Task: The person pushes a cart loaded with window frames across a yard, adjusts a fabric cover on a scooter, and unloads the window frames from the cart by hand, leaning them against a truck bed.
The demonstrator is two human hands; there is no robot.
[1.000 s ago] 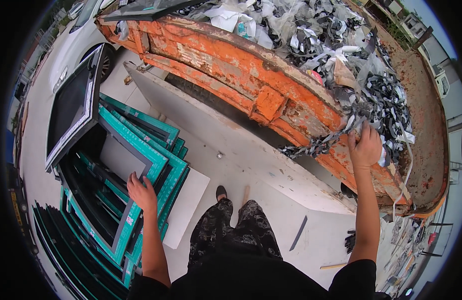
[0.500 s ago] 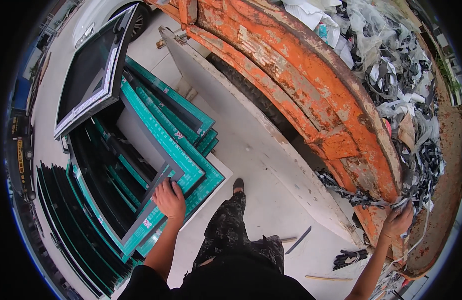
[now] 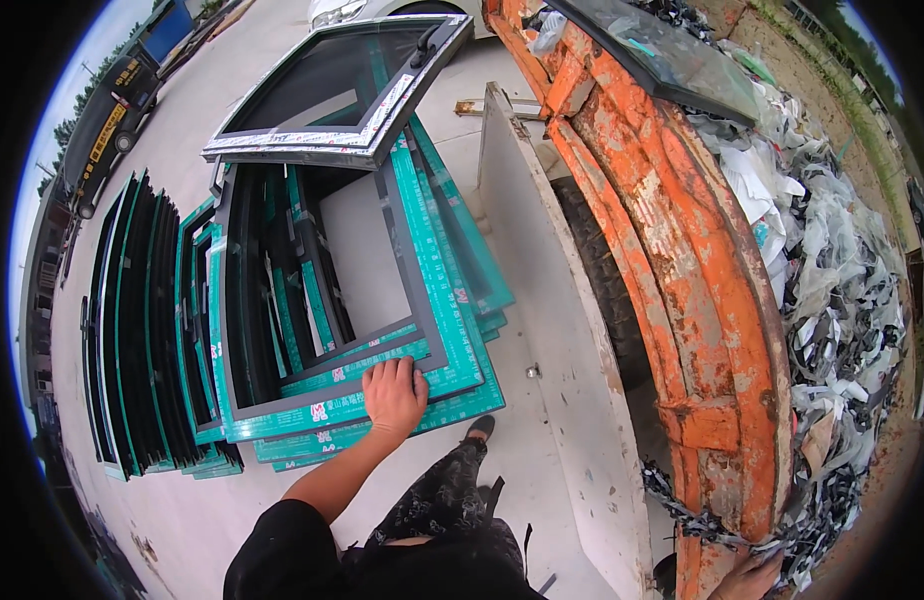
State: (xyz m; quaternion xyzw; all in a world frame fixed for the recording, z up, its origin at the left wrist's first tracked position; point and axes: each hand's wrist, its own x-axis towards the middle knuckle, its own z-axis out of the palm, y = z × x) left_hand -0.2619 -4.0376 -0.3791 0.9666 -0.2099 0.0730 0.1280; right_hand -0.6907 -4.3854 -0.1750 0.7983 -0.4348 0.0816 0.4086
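Note:
My left hand (image 3: 395, 393) is closed over the near rail of the top window frame (image 3: 282, 415), a dark frame wrapped in green printed film. More green-filmed frames lie stacked under it. A dark glazed window sash (image 3: 347, 82) with white film and a handle sits tilted on the far end of the stack. At the lower right, my right hand (image 3: 750, 577) reaches to the rim of the rusty orange container (image 3: 717, 300), beside a tangle of black and grey plastic strips (image 3: 697, 515). Its fingers are partly hidden, and whether they hold anything is unclear.
Scrap film (image 3: 837, 270) fills the container, with a glass pane (image 3: 672, 65) across its far part. A pale upright panel (image 3: 552, 270) stands between stack and container. More frames (image 3: 132, 320) stand in a row at left. A white car (image 3: 382, 12) and dark truck (image 3: 107, 130) are farther off.
My view has swung left, so the stack shows farther right. My left hand stays on the top frame. My right hand sits lower in view, and the wad at its fingers no longer shows clearly.

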